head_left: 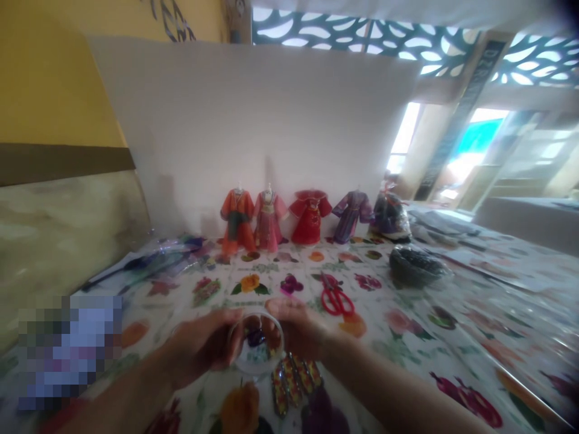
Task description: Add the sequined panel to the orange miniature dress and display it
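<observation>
A clear round plastic cup (257, 369) is held between my two hands, its round opening facing me and the tablecloth's print showing through it. My left hand (210, 337) wraps the cup's left side. On the other side, my right hand (301, 328) presses with its fingers near the top of the rim. Just below my right hand lie several narrow strips (296, 383) with a yellow and red pattern; their exact kind is unclear. Red-handled scissors (335, 300) rest on the table beyond my right hand.
Several miniature robes (310, 220) stand in a row before a white backboard (262, 114). To their right are a wrapped dark bundle (389, 217) and a dark plastic-wrapped bag (416, 265). Crumpled clear plastic (172, 250) lies at back left. A fruit-patterned tablecloth (181, 307) covers the table.
</observation>
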The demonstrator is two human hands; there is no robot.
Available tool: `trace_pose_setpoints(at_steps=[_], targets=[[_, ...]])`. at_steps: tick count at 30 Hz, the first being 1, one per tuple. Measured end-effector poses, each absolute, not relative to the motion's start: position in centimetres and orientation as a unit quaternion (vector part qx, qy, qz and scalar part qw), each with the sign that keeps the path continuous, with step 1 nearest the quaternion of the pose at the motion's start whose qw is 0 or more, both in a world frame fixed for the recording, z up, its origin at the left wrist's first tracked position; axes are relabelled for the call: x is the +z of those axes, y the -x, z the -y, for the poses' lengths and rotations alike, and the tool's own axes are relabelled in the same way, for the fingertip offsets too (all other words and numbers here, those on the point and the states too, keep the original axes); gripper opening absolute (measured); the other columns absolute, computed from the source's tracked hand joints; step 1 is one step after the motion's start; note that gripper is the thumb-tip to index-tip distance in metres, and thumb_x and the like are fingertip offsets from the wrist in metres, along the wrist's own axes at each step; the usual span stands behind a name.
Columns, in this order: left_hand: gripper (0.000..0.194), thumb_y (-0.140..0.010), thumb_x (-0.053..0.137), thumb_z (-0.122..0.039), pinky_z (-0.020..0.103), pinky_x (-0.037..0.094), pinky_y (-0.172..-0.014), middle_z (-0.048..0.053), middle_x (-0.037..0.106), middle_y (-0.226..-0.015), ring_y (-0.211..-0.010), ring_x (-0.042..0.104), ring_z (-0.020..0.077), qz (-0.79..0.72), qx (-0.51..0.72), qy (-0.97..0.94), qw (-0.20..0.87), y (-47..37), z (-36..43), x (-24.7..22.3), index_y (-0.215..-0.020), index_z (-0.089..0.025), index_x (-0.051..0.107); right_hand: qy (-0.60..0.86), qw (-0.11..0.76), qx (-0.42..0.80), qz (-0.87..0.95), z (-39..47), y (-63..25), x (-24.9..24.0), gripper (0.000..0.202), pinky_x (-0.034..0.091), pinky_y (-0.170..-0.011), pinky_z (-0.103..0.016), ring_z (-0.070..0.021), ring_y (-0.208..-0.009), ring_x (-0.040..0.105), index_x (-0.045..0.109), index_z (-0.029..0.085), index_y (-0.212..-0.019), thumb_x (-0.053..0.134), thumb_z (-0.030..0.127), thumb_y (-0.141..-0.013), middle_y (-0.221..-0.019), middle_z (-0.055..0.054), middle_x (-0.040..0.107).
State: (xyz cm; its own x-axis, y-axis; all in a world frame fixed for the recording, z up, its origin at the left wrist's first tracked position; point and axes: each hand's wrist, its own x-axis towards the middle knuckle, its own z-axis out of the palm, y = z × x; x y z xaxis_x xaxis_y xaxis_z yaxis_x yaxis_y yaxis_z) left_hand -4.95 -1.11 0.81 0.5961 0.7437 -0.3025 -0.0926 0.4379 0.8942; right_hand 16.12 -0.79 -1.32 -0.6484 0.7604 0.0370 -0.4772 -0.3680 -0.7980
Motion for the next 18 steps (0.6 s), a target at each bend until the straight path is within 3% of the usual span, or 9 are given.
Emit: trace_pose_setpoints(at_steps=[6, 12, 18], targets=[[0.037, -0.083, 0.055, -0.041, 0.027, 0.022, -0.049, 0.001, 0.048, -0.051, -0.051, 0.036, 0.0110, -0.331, 0.265, -0.481, 0.767, 4.9, 1.4, 2.0, -0.056, -0.017, 0.057, 0.187, 0.374, 0.808, 0.415, 0.3, -16.7, -1.8, 0.036, 0.040, -0.056, -0.020, -0.0071, -0.057, 0.051, 0.064, 0.012, -0.070, 0.079, 0.044, -0.079, -0.062, 0.002, 0.057], [0.026, -0.088, 0.059, -0.037, 0.024, 0.028, -0.052, 0.002, 0.056, -0.066, -0.056, 0.038, 0.0101, -0.293, 0.254, -0.499, 0.775, 5.7, 1.5, 2.6, -0.086, -0.015, 0.073, 0.190, 0.367, 0.817, 0.402, -0.1, -17.3, -1.8, 0.039, 0.040, -0.057, -0.021, -0.0082, -0.057, 0.049, 0.061, 0.014, -0.068, 0.076, 0.048, -0.080, -0.062, 0.003, 0.056], [0.025, -0.081, 0.072, -0.032, 0.024, 0.030, -0.054, 0.002, 0.060, -0.070, -0.061, 0.045, 0.0100, -0.298, 0.255, -0.507, 0.768, 6.2, 1.3, 3.1, -0.102, -0.017, 0.073, 0.195, 0.363, 0.816, 0.404, -0.3, -17.5, -1.9, 0.035, 0.045, -0.062, -0.024, -0.0094, -0.061, 0.053, 0.064, 0.014, -0.072, 0.079, 0.044, -0.078, -0.066, 0.001, 0.060]])
